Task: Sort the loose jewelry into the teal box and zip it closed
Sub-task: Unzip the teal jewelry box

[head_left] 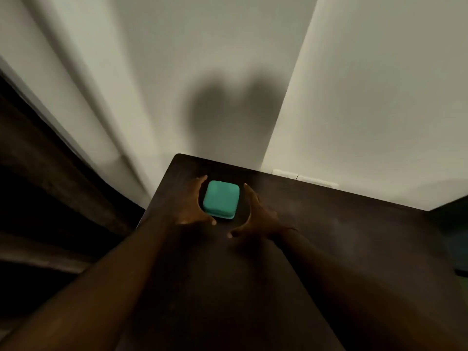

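Observation:
The teal box (221, 198) lies with its lid down on the dark table (342, 236), near the far left corner. My left hand (187, 207) lies along the box's left side with fingers stretched past its far corner, and the thumb meets the near left edge. My right hand (259, 215) is spread on the right of the box, a small dark gap apart from it, thumb pointing left below the box. No loose jewelry shows on the table. The frame is dim and blurred.
White walls rise behind the table, with a pale switch plate (304, 177) low on the wall. The table's left edge drops off to a dark floor (50, 198). A dark object (455, 239) stands at the right edge.

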